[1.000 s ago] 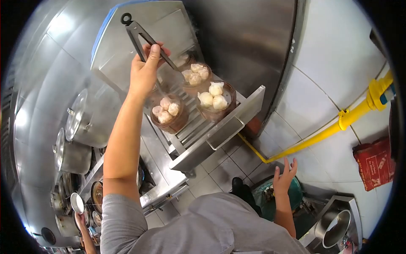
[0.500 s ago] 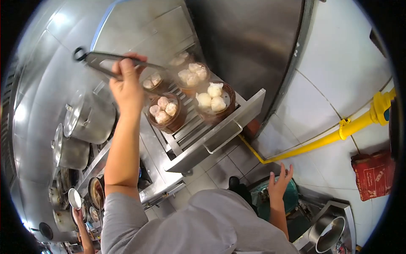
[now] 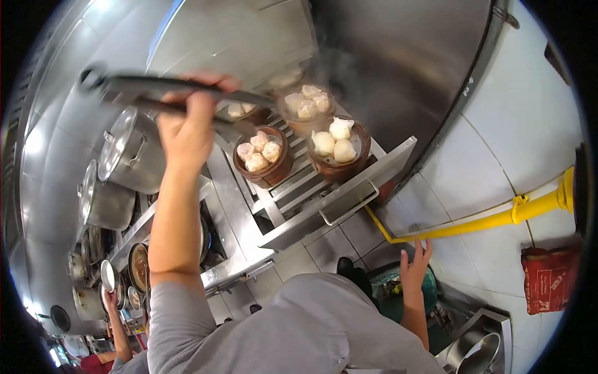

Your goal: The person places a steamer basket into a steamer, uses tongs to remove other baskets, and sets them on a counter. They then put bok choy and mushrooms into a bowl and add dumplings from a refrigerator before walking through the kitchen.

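My left hand (image 3: 190, 124) is wrapped round a pair of metal tongs (image 3: 140, 86), blurred by motion, whose arms are spread apart. Their tips reach over several round steamer baskets on the slatted rack of a pulled-out steel drawer (image 3: 349, 190). The nearest basket (image 3: 271, 177) holds pinkish dumplings (image 3: 256, 151). To its right, another basket (image 3: 346, 168) has pale dumplings (image 3: 341, 149). Behind, wrinkled whitish dumplings (image 3: 307, 103) sit in a third, partly veiled by steam. Off to the right, low over a green bin, my right hand (image 3: 414, 268) is empty with fingers apart.
Large lidded pots (image 3: 132, 153) stand on the stove at left, near a wok (image 3: 138, 268). Another person's hand (image 3: 109, 300) holds a white bowl there. A yellow pipe (image 3: 473, 228) runs along the tiled wall, with a red packet (image 3: 549, 280) beyond. The bin (image 3: 389, 305) is below.
The view has shifted, so the drawer and baskets appear farther right. The tongs remain in my left hand above the baskets. My right hand stays open at my side.
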The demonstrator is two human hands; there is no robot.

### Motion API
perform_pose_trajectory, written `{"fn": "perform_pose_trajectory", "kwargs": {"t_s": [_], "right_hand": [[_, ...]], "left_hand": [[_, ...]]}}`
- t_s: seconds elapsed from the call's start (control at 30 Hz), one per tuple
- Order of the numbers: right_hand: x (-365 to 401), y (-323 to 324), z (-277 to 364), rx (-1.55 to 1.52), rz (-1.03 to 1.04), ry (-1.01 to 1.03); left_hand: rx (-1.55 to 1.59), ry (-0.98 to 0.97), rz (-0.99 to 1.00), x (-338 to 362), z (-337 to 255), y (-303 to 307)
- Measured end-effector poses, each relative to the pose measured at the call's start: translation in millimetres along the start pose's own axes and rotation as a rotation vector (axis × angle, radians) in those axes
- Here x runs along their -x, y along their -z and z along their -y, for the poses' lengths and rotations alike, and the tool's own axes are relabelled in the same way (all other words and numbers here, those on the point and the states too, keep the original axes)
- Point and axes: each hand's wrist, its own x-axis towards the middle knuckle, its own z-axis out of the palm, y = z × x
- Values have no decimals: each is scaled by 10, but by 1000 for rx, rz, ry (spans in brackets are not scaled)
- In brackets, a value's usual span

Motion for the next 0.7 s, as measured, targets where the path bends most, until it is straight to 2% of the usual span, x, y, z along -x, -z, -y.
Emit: {"fn": "perform_pose_trajectory", "kwargs": {"t_s": [0.13, 0.23, 0.27, 0.3, 0.33, 0.37, 0.43, 0.7], "right_hand": [[-212, -78, 157, -39, 25, 47], [-200, -103, 192, -34, 3, 51], [-175, -102, 188, -45, 6, 38], [-137, -115, 165, -44, 3, 30], [-87, -137, 138, -11, -5, 58], [-43, -141, 121, 22, -12, 87], [28, -100, 144, -18, 17, 40], [66, -54, 132, -75, 59, -20]], "left_hand": [[-117, 88, 214, -197, 318, -188], [-35, 113, 207, -142, 594, -165], [85, 165, 115, -92, 634, -253], [90, 167, 121, -75, 671, -250], [228, 208, 95, -67, 699, -226], [365, 248, 68, -63, 710, -224], [406, 284, 50, -15, 623, -290], [254, 258, 119, 128, 267, -478]]}}
